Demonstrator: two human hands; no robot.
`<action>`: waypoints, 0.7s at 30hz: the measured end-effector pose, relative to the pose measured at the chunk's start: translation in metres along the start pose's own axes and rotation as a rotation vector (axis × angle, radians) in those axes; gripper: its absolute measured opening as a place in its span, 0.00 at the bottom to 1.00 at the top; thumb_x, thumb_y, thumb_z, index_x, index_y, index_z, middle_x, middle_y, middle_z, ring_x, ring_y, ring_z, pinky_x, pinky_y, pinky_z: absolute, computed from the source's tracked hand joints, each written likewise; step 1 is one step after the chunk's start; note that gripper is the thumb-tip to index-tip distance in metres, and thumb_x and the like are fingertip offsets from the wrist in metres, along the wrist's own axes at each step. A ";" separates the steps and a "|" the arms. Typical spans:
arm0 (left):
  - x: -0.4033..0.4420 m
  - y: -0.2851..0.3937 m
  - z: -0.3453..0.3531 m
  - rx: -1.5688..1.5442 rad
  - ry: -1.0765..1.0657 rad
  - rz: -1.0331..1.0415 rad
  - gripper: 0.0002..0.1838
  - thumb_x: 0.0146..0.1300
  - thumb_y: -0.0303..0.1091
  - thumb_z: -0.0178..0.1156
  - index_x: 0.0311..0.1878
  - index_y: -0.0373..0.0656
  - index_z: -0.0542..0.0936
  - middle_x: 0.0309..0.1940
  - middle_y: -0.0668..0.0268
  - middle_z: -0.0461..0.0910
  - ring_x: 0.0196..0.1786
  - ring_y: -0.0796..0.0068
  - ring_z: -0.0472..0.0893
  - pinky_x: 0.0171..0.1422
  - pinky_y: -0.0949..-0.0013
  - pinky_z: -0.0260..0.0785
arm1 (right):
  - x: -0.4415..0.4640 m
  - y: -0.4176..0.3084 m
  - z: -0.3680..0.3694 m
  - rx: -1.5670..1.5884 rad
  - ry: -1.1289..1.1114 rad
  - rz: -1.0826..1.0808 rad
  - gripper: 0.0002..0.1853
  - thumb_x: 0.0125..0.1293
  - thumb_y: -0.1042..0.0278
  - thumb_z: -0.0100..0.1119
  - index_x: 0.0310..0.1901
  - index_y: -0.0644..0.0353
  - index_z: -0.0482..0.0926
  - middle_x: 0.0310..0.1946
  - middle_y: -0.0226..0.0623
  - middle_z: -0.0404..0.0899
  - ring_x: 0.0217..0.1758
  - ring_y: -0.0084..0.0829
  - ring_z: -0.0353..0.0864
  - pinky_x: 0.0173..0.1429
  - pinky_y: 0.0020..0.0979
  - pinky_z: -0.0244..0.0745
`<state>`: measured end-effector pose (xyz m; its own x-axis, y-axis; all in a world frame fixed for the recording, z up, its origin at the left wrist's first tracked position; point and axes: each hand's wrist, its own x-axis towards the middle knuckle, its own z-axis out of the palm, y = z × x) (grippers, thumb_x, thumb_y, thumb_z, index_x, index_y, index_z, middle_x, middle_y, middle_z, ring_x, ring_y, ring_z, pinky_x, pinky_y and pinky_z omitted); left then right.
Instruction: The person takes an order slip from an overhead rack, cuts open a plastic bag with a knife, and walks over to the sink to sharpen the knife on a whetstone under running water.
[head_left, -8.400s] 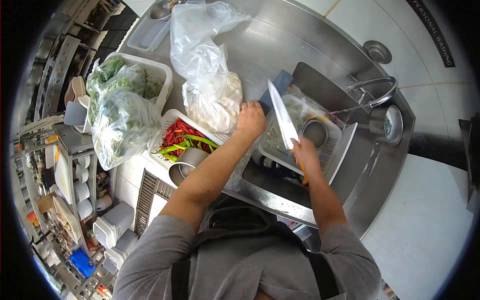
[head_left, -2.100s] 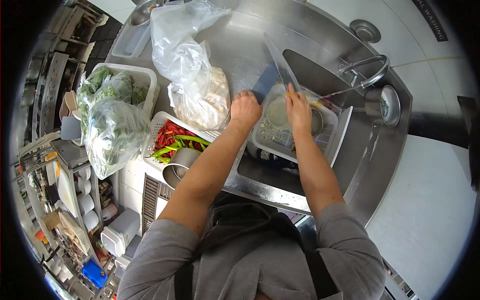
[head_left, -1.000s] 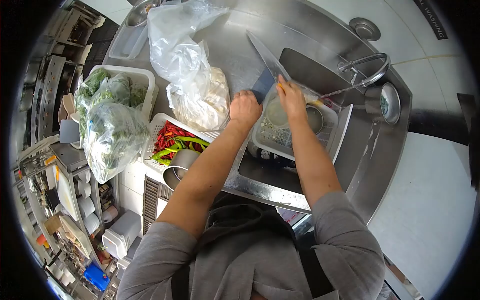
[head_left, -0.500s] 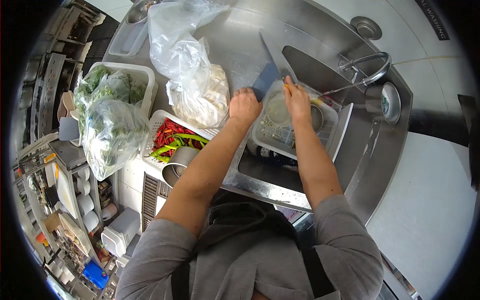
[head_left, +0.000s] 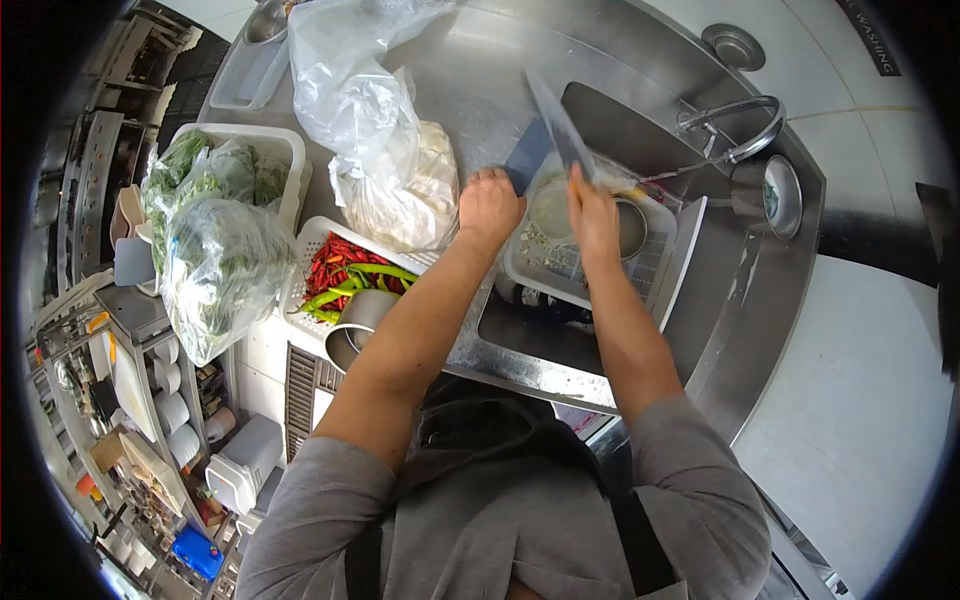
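Observation:
My right hand (head_left: pixel 597 218) is closed round the orange handle of a long knife (head_left: pixel 560 122), whose blade is blurred and points away to the upper left. Left of the blade lies a flat blue-grey slab (head_left: pixel 528 153); its exact kind is unclear. My left hand (head_left: pixel 490 207) has its fingers curled at the slab's near end. Below the right hand, a clear plastic tub (head_left: pixel 548 275) with pale scraps rests over the sink (head_left: pixel 530 350). Inside or beneath it show a pale round container (head_left: pixel 553 212) and a metal ring-shaped vessel (head_left: pixel 632 228), partly hidden by my hand.
Left of my arm, a white basket (head_left: pixel 293 300) holds red and green chillies (head_left: pixel 335 268) and a metal pot (head_left: pixel 365 315). Behind are a plastic bag of pale food (head_left: pixel 405 190) and bagged greens (head_left: pixel 225 250). A faucet (head_left: pixel 750 150) arches over the sink's right side.
My right hand has shifted slightly, and the knife blade has swung, now blurred and angled more steeply beside the slab. The left hand stays nearly in place.

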<state>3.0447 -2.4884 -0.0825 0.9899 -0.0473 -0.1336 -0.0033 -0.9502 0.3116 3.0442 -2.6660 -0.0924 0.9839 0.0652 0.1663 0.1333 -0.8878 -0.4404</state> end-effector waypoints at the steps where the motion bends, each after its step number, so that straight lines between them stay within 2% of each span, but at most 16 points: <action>1: 0.000 0.001 -0.002 0.001 -0.006 -0.003 0.26 0.50 0.47 0.68 0.42 0.33 0.77 0.41 0.52 0.78 0.48 0.55 0.79 0.55 0.63 0.72 | 0.025 0.005 0.013 0.006 0.030 0.025 0.18 0.66 0.63 0.56 0.57 0.55 0.77 0.32 0.53 0.77 0.34 0.53 0.77 0.40 0.46 0.71; 4: 0.004 -0.002 0.001 0.026 0.028 0.008 0.24 0.50 0.46 0.66 0.41 0.33 0.78 0.41 0.52 0.79 0.47 0.56 0.79 0.53 0.64 0.73 | 0.026 -0.003 0.005 0.038 0.062 0.050 0.18 0.66 0.64 0.57 0.56 0.55 0.77 0.31 0.53 0.77 0.34 0.53 0.77 0.40 0.45 0.72; 6: 0.006 0.000 0.001 0.031 0.062 0.026 0.22 0.50 0.44 0.65 0.40 0.33 0.79 0.40 0.53 0.79 0.46 0.57 0.79 0.51 0.64 0.74 | -0.013 -0.012 -0.021 0.099 0.030 0.069 0.18 0.65 0.65 0.57 0.56 0.56 0.77 0.33 0.52 0.79 0.35 0.51 0.78 0.42 0.42 0.73; 9: 0.005 -0.001 -0.004 0.034 -0.007 0.002 0.28 0.52 0.49 0.65 0.44 0.32 0.77 0.42 0.52 0.78 0.48 0.56 0.79 0.55 0.63 0.71 | -0.111 -0.010 -0.044 0.232 -0.051 0.074 0.19 0.65 0.66 0.58 0.57 0.57 0.77 0.35 0.51 0.80 0.36 0.48 0.80 0.42 0.40 0.73; 12: 0.005 -0.004 0.000 0.037 -0.001 0.023 0.27 0.51 0.48 0.66 0.44 0.31 0.77 0.41 0.51 0.78 0.47 0.55 0.79 0.54 0.63 0.72 | -0.129 -0.001 -0.033 0.298 -0.085 0.068 0.18 0.65 0.66 0.58 0.57 0.55 0.77 0.34 0.50 0.80 0.36 0.48 0.79 0.41 0.41 0.73; 14: 0.004 -0.003 -0.003 -0.002 0.007 0.028 0.27 0.51 0.47 0.66 0.44 0.31 0.77 0.40 0.51 0.79 0.46 0.55 0.79 0.53 0.62 0.73 | -0.068 -0.004 -0.016 0.217 -0.138 0.026 0.19 0.66 0.63 0.57 0.58 0.54 0.77 0.37 0.48 0.80 0.40 0.50 0.80 0.46 0.42 0.75; 17: 0.003 -0.003 -0.002 -0.002 0.040 0.036 0.27 0.51 0.47 0.67 0.43 0.32 0.77 0.39 0.51 0.79 0.46 0.54 0.79 0.53 0.62 0.73 | 0.038 -0.008 0.015 0.184 -0.142 -0.045 0.17 0.66 0.60 0.56 0.56 0.52 0.78 0.38 0.50 0.80 0.41 0.51 0.79 0.46 0.43 0.73; 21: 0.008 -0.001 -0.005 0.002 0.018 0.009 0.27 0.51 0.48 0.67 0.43 0.32 0.77 0.39 0.51 0.79 0.46 0.55 0.79 0.53 0.62 0.72 | 0.051 0.006 0.020 0.293 -0.040 -0.139 0.17 0.66 0.60 0.56 0.55 0.51 0.79 0.35 0.51 0.79 0.39 0.52 0.78 0.45 0.44 0.73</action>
<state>3.0532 -2.4867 -0.0794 0.9922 -0.0507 -0.1139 -0.0129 -0.9504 0.3109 3.0975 -2.6587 -0.1043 0.9571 0.1994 0.2100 0.2891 -0.7007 -0.6522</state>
